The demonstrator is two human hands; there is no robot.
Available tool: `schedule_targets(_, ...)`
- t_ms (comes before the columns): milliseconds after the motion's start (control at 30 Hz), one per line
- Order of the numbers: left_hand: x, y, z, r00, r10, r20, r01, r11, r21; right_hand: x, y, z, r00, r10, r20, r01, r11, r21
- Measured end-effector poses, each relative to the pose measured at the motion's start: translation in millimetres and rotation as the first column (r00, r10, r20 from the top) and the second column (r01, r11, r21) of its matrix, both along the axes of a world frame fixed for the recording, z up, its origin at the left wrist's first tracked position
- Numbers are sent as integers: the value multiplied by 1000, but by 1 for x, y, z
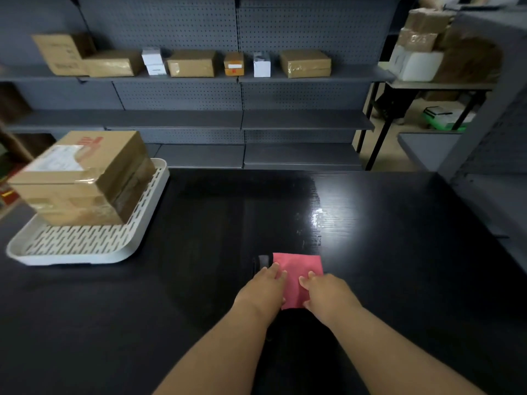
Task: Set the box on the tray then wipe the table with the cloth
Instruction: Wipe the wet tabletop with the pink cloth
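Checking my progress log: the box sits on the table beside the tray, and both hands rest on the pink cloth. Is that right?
Not quite. The head view shows the box on the tray, not beside it. The left hand and right hand do both rest on the pink cloth.

You had bare table point(399, 280) open ahead and to the right of the cloth point(299, 277), while the tray point(71, 259) carrying the box point(85, 178) blocked the far left side.
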State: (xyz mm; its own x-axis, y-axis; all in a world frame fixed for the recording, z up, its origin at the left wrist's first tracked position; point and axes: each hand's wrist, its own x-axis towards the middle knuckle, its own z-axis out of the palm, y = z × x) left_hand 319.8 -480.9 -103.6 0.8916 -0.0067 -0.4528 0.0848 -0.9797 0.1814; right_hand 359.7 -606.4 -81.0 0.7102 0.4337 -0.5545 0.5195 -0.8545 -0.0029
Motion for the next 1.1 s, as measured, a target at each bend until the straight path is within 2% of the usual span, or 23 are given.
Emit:
schedule_targets(267, -83, 35, -2, 999, 27, -30, -27, 1000, 12, -77, 36, -11, 1000, -13, -7, 13, 1000, 14)
schedule_targets(467, -104, 55, 3, 997, 36, -68, -36, 999, -1, -96, 63, -10, 997, -67, -38, 67, 998, 15)
schedule_targets(633, -93, 58, 5, 998, 17, -64, -17, 1000, 3, -94, 74, -4, 989, -131, -62, 133, 991, 25)
schedule_targets(833, -66, 71, 5, 998, 27, -49, -27, 1000, -7, -72, 89, -10, 998, -53, -26, 53, 999, 7)
schedule_targets(1100, 2, 107, 7, 997, 59, -40, -59, 998, -1, 9, 119, -21, 1000, -13, -6, 13, 999, 47)
